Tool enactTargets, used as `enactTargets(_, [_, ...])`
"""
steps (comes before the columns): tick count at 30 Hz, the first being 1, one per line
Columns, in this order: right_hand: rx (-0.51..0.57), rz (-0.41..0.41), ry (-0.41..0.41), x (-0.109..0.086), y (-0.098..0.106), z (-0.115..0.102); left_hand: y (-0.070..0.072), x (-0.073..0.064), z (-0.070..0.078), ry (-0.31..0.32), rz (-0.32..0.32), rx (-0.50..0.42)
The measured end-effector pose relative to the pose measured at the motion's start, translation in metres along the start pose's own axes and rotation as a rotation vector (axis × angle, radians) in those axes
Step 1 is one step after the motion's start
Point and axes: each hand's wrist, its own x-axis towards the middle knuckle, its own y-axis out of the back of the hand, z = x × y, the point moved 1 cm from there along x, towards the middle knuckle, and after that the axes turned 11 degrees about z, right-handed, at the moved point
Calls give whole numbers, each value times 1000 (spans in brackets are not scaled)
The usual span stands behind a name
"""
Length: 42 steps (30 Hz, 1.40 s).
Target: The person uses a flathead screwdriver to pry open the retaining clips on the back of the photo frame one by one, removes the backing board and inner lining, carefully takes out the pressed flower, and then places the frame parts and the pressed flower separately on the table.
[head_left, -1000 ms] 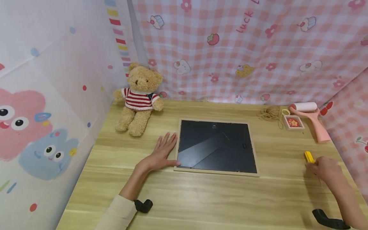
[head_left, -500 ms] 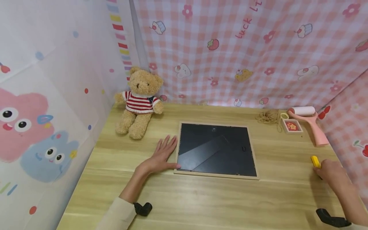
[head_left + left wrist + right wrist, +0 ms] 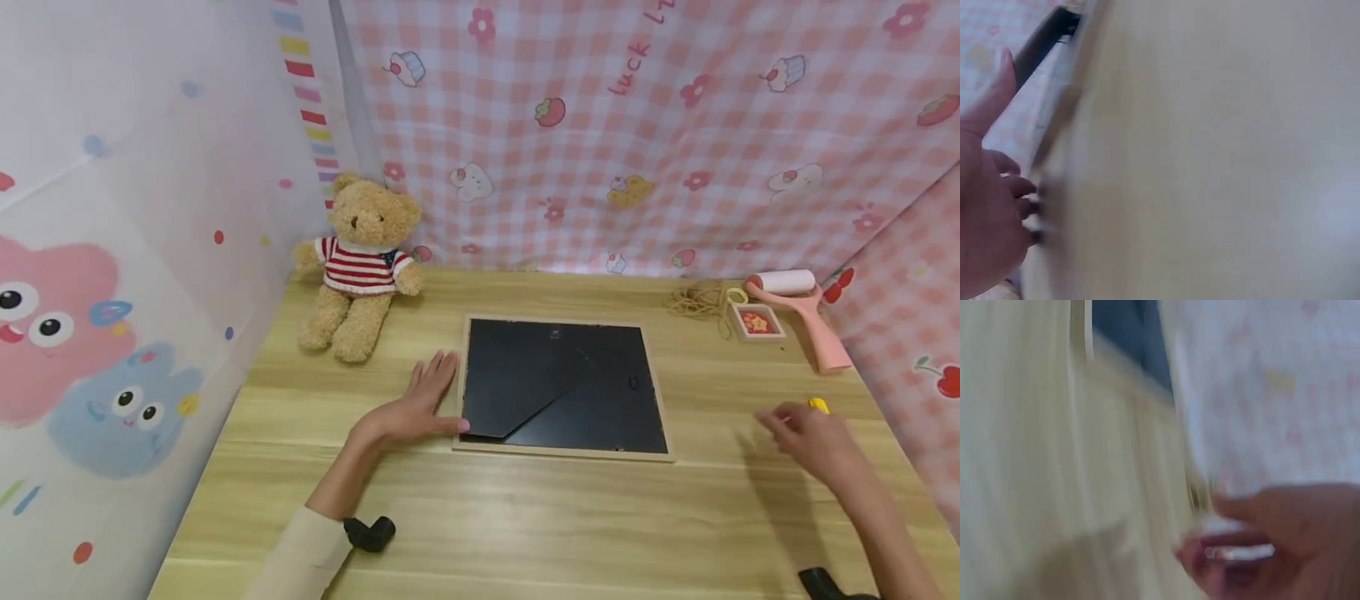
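Note:
My left hand (image 3: pixel 412 417) rests on the table at the left side of a picture frame (image 3: pixel 592 425) lying back side up. Its fingers are spread, and the thumb touches the lower left corner of the black stand flap (image 3: pixel 510 392). That flap looks slightly raised along its lower edge. In the left wrist view the thumb (image 3: pixel 997 94) is against a dark strip (image 3: pixel 1041 47). Over the table to the right, my right hand (image 3: pixel 813 442) has loosely bent fingers and holds nothing that I can see. Partly behind it lies a yellow tool (image 3: pixel 818 405), its kind hidden.
A teddy bear (image 3: pixel 363 267) in a striped sweater sits at the back left. At the back right are a coil of twine (image 3: pixel 697 301), a small square framed picture (image 3: pixel 756 322) and a pink lint roller (image 3: pixel 821 333). Printed cloth (image 3: pixel 600 142) hangs behind the table.
My right hand has let go of the yellow tool, set down at the right, and moved left. The stand flap has lifted a little at my left thumb.

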Motion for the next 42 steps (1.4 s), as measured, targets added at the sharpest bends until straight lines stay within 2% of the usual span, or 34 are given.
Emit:
enactTargets(2, [274,-139,28,-13,-23,-33,6,11,-12,38,-30,-77])
enactTargets(4, [554,-297,42,-29,-51,-63,11,28,-24,59,-32,-130])
enactTargets(6, [810,-455,36,-42,-75,-89,15,49,-33,79,5,-168])
enactTargets(8, [981,-565,8,-52,-96,-111,18,71,-39,79,59,-181])
enactTargets(10, [1072,-602,-38,-57,-112,-128,20,91,-36,59,124,-145])
enactTargets(12, [1121,-598,-89,-60,-123,-141,19,105,-31,40,167,-102])
enactTargets(14, [1141,-577,-122,-60,-131,-148,17,110,-20,9,206,-47])
enactTargets(16, [1155,-540,-148,-60,-134,-151,15,109,-6,-21,232,3])
enactTargets(19, [1165,-496,-156,-59,-134,-151,15,100,9,-73,280,71])
enactTargets(21, [1165,-479,-154,-59,-133,-148,14,92,12,-98,316,129])
enactTargets(23, [1159,-478,-148,-58,-132,-144,11,83,8,-124,361,188])
enactTargets(27, [1145,-480,-139,-54,-126,-132,6,58,3,-167,424,343])
enactTargets(29, [1138,-479,-133,-53,-123,-125,4,40,15,-189,442,395])
enactTargets(33, [1113,-469,-104,-49,-116,-112,1,4,55,-195,426,438])
enactTargets(35, [1089,-461,-90,-47,-113,-107,-3,-9,68,-172,404,432])
enactTargets(37, [1058,-445,-64,-44,-110,-102,-10,-17,67,-161,384,422])
enactTargets(42, [922,-372,-40,-31,-105,-96,-35,-24,47,-132,322,405])
